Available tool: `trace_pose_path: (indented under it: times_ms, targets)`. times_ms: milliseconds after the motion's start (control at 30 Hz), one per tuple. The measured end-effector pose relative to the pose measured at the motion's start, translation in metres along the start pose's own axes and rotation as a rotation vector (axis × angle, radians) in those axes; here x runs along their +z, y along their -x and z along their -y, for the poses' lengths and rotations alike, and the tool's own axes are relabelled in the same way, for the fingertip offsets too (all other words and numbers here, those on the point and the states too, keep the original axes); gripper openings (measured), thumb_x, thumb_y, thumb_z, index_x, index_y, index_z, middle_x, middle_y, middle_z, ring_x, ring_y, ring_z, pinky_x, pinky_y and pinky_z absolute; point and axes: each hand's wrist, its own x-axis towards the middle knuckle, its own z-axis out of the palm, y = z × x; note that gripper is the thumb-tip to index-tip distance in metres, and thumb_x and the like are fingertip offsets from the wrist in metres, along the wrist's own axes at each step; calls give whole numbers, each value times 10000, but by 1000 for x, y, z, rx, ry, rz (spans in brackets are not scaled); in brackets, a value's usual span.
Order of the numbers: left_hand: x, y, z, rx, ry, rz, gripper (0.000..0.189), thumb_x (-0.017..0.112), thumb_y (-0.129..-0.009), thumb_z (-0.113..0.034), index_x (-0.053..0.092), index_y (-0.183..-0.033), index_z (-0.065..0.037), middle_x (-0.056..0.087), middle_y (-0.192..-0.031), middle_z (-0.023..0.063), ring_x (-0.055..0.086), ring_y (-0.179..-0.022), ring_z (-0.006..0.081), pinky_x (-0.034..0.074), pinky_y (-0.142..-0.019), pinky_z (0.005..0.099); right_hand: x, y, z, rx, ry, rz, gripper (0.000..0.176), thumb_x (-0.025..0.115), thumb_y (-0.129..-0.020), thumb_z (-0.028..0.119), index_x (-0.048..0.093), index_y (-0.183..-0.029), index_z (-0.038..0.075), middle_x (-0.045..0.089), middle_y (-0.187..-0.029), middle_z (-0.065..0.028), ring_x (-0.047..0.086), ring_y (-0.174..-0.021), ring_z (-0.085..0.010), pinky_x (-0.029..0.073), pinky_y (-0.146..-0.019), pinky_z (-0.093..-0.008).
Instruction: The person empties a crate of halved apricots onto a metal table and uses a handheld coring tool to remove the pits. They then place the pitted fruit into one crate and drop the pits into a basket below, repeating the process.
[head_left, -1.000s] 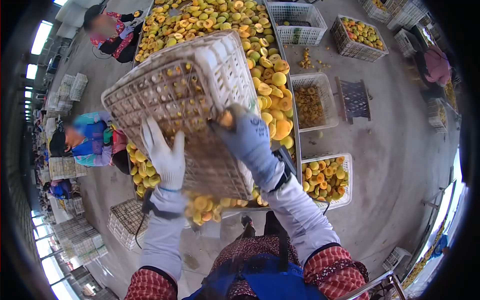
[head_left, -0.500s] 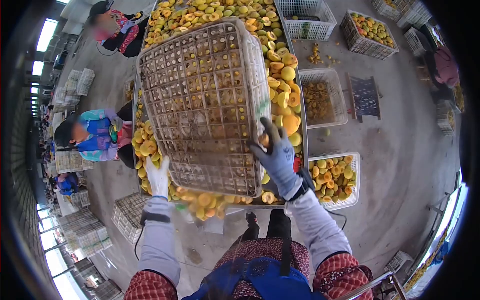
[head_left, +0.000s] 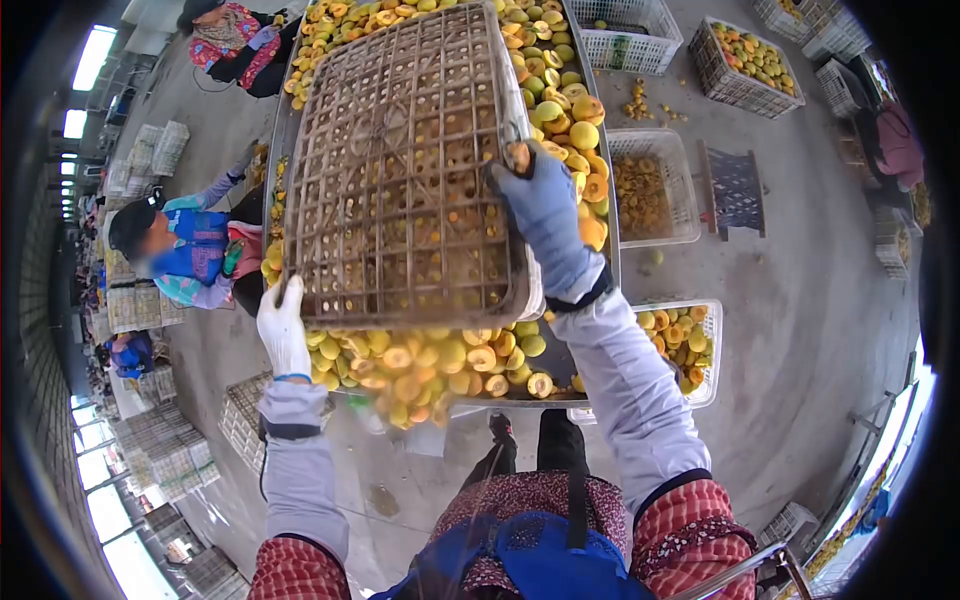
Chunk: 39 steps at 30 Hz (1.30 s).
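A large plastic crate [head_left: 400, 170], its gridded bottom turned up toward me, is tilted over a metal table [head_left: 613, 215] heaped with cut yellow-orange fruit [head_left: 583, 135]. My left hand [head_left: 285, 330], in a white glove, grips the crate's near left corner. The crate's right side is held by my right hand [head_left: 548, 215], in a grey-blue glove, with its fingers curled on the edge. Blurred fruit [head_left: 415, 385] lies or tumbles at the table's near edge, below the crate.
Two people [head_left: 190, 245] [head_left: 235, 45] are along the table's left side. Beyond the right side stand a crate of fruit [head_left: 675, 340], a crate of scraps [head_left: 655, 190], an empty-looking crate [head_left: 628, 38] and a full crate [head_left: 745, 65]. Stacked crates [head_left: 165, 455] are at the left.
The crate has moved up and away from me, uncovering more fruit at the near edge. My right hand has moved up its side and closed on it. My left hand has shifted left and up.
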Motion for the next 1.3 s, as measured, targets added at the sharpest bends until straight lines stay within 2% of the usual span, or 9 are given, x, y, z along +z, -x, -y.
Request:
trace_pose_path:
  times_ms: [200,433,667,833,867,1100,1167,1233,1300]
  targets:
    - [-1,-85,-15,50,-75,45,521,701,-852,-400,681,-935,113,656,-745,73,537,-704,147,442,-717,318,8,-82,27,-48,142,1,501,661,-755,449,694,-1008,17,692,-946,-233,664,-944,-378,509,-853,-430]
    - [-21,-53,-50,29,-68,81,531,706,-832,-401,684,-1018,96,699,-869,102,592,-799,152,455,-772,310,-15,-67,31,-35,152,23,554,680,-716,497,709,-1009,27,715,-981,-184,680,-956,-334,514,-870,-403]
    - [-47,21,-70,198,-154,-195,476,707,-853,-365,674,-1057,63,708,-968,149,651,-897,207,476,-849,325,-44,2,5,-68,-286,-32,488,747,-705,425,704,-954,8,703,-827,-113,663,-748,-212,511,-737,-345]
    - [-78,101,-70,299,-11,-276,390,703,-874,-285,664,-1054,59,698,-979,128,632,-917,186,474,-860,327,-73,87,19,-197,-655,-28,338,745,-780,257,676,-990,2,683,-796,-75,620,-694,-143,502,-680,-307]
    - [-88,115,-63,319,-89,-322,353,698,-876,-256,666,-1049,49,694,-998,121,627,-928,182,474,-862,321,-78,102,15,-261,-574,-58,293,725,-806,174,651,-1025,-7,670,-789,-63,596,-700,-123,496,-680,-293]
    - [-209,302,-42,253,-129,-309,345,668,-866,-149,620,-1159,28,653,-1084,105,611,-997,193,464,-920,320,-116,306,26,-236,-631,3,359,714,-803,96,578,-1117,-9,639,-868,-63,580,-806,-113,486,-729,-285]
    - [-259,358,-22,197,-137,-305,346,653,-863,-118,611,-1170,34,645,-1098,108,601,-1008,187,461,-925,319,-123,372,36,-167,-545,29,366,716,-805,93,569,-1126,-7,633,-858,-67,580,-800,-116,489,-734,-288]
    - [-295,423,-23,152,-119,-356,334,630,-868,-96,606,-1171,44,650,-1072,109,609,-975,194,470,-910,317,-114,427,32,-32,-742,155,363,709,-823,114,570,-1136,-7,631,-869,-74,581,-800,-123,493,-744,-292]
    - [-317,484,-46,40,-310,-443,313,618,-872,-81,607,-1152,57,652,-1038,105,612,-940,194,484,-882,314,-111,469,25,23,-634,267,377,713,-826,125,567,-1146,-10,642,-884,-79,579,-784,-130,495,-733,-295]
